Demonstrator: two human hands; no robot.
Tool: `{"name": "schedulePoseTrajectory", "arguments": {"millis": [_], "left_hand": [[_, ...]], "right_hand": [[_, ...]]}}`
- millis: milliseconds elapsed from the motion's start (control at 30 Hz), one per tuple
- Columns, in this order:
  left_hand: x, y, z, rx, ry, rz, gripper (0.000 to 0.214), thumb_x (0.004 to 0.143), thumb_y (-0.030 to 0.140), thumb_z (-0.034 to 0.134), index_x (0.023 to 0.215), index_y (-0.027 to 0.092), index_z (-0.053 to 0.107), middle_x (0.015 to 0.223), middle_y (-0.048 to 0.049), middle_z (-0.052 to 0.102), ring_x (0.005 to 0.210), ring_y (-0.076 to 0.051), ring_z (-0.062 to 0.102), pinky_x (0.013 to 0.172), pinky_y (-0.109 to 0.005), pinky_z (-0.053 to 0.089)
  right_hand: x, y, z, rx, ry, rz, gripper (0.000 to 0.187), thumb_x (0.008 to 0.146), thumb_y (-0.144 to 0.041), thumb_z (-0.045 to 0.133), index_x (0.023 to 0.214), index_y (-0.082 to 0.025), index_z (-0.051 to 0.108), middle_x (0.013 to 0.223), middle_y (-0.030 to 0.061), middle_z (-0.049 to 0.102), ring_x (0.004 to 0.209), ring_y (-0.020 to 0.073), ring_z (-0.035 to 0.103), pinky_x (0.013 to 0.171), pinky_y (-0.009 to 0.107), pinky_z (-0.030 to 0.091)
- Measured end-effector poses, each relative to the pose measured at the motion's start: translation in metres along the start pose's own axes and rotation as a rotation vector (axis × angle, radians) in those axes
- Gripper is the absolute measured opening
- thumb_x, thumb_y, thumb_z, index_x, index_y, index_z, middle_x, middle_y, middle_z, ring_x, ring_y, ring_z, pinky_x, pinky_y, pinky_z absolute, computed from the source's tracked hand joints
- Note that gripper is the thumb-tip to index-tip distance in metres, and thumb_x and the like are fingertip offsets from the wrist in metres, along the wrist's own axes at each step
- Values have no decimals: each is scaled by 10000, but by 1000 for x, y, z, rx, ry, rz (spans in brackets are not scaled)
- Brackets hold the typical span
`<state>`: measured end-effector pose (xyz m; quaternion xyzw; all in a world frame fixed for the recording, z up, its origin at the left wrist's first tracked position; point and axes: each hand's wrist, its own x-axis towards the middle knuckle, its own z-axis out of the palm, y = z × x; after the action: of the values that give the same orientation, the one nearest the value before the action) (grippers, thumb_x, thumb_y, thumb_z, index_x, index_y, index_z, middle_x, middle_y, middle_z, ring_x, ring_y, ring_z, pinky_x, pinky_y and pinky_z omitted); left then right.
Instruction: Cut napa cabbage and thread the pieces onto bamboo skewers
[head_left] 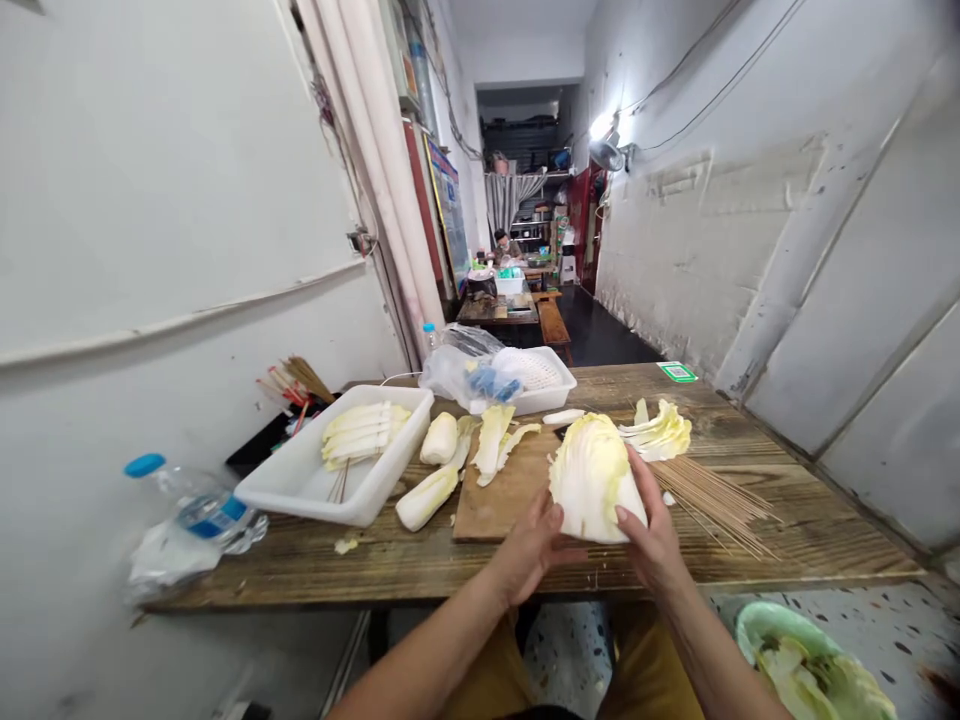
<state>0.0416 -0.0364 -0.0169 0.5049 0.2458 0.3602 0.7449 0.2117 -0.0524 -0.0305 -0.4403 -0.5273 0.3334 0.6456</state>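
A pale yellow-white piece of napa cabbage [592, 480] stands at the near edge of a wooden cutting board [499, 490]. My right hand [654, 535] wraps round its right side and base, fingers closed on it. My left hand [529, 545] sits at the cabbage's lower left, fingers curled against its base. Loose cabbage leaves [660, 430] lie just behind the cabbage. More cut cabbage pieces [431, 490] rest left of the board.
A white tray [300, 485] holds skewered cabbage strips. Bamboo skewers [712, 495] fan out on the wooden table [787, 540] at right. A water bottle [199, 505] lies at left. A green bowl of scraps [806, 665] sits low right. A person sits far down the corridor.
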Motion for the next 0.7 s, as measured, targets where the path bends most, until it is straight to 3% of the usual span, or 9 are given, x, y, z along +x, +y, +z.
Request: {"name": "schedulePoseTrajectory", "arguments": {"millis": [133,233,333,400,467,533,600,700], "left_hand": [[6,-18,-9,-280,-17,-40,833,636,642,659,1310,213,421,1289,-136,531,1145,-332,525,938,-505,436],[0,-25,-24,-297,33,-24,760,642,536,710,1270,175,483,1233,-140,579,1156,-336,522,974,-472,414],[-9,-27,-39,-274,19,-54,823,579,502,758,1270,144,488,1202,-158,600,1158,-346,521,998,-474,386],[-12,-25,-47,-263,-8,-93,900,559,653,691,1264,132,491,1206,-170,595,1176,-347,506,1011,-488,366],[-14,-19,-52,-248,-14,-122,942,605,820,477,1254,137,504,1216,-164,589,1199,-331,490,1014,-487,360],[-15,-12,-53,-239,-11,-122,910,688,841,281,1233,158,532,1207,-135,600,1209,-314,485,1000,-482,373],[-16,-5,-51,-238,-22,-94,797,763,777,278,1199,177,570,1170,-105,627,1202,-312,493,979,-479,391],[-15,2,-48,-191,7,-39,655,775,680,454,1185,187,588,1111,-98,658,1158,-328,527,941,-480,425]], "right_hand": [[-10,3,14,-187,-101,-20,811,763,-446,619,1435,-237,216,1469,93,323,1328,290,309,1083,476,238],[-13,-1,16,-293,-217,-25,810,736,-353,670,1427,-273,256,1468,69,330,1314,277,334,1092,469,226],[-11,-8,15,-326,-336,-41,801,712,-311,689,1413,-288,303,1444,54,379,1292,268,376,1072,441,284],[-8,-10,15,-331,-383,-54,776,707,-307,689,1398,-283,338,1417,55,422,1272,268,407,1053,428,320],[-5,-10,17,-333,-382,-72,745,714,-335,678,1386,-274,361,1404,59,438,1267,273,412,1056,433,314],[-2,-10,18,-327,-354,-97,746,732,-386,650,1397,-262,337,1423,67,409,1284,279,385,1069,448,286],[0,-12,18,-331,-343,-121,750,744,-403,635,1409,-263,316,1445,67,377,1300,279,360,1080,455,261],[3,-18,19,-318,-404,-63,778,724,-422,657,1411,-272,324,1447,65,382,1300,277,369,1070,448,285]]}}
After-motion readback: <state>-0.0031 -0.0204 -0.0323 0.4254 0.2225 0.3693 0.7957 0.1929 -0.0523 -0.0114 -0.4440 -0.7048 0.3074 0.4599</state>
